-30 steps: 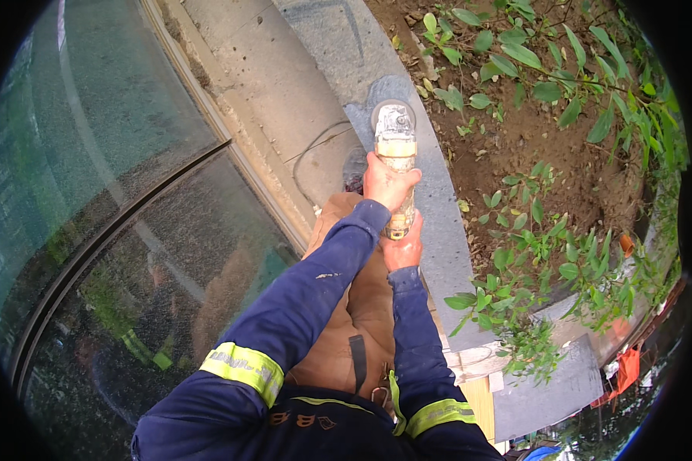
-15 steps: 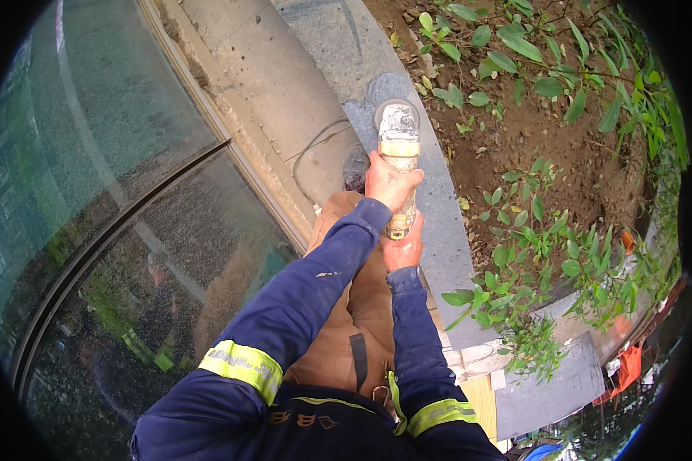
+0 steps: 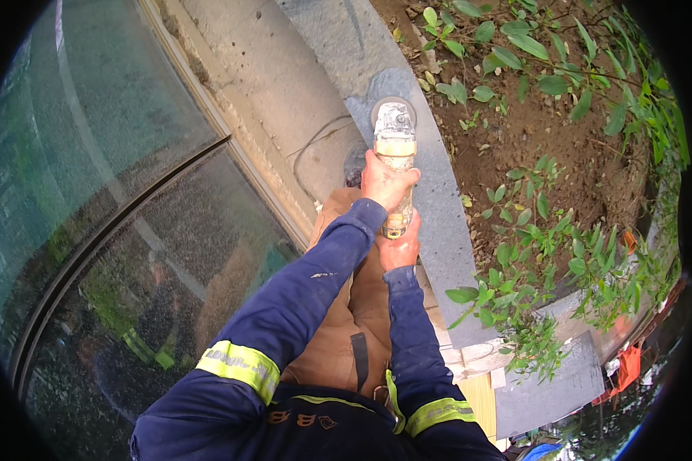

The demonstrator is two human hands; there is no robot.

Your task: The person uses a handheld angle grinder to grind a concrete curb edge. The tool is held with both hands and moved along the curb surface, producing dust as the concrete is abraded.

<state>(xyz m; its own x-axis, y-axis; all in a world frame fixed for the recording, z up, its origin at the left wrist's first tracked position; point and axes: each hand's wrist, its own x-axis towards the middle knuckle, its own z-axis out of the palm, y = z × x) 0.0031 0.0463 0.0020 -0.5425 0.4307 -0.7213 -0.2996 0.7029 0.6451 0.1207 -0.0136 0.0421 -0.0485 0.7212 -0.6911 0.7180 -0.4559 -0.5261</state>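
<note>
Both hands on the grinder [image 3: 394, 142]: left hand [image 3: 388, 183] grip wrapped round its body, right hand [image 3: 400, 247] holding the tail. Disc sits on the grey curb [image 3: 438, 223] by the soil [image 3: 530, 131]. Curb behind looks smoothed; far stretch probably left.

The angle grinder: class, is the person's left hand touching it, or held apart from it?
Touching. The head view shows the left hand wrapped around the angle grinder body, fingers closed on it with no gap.
</note>
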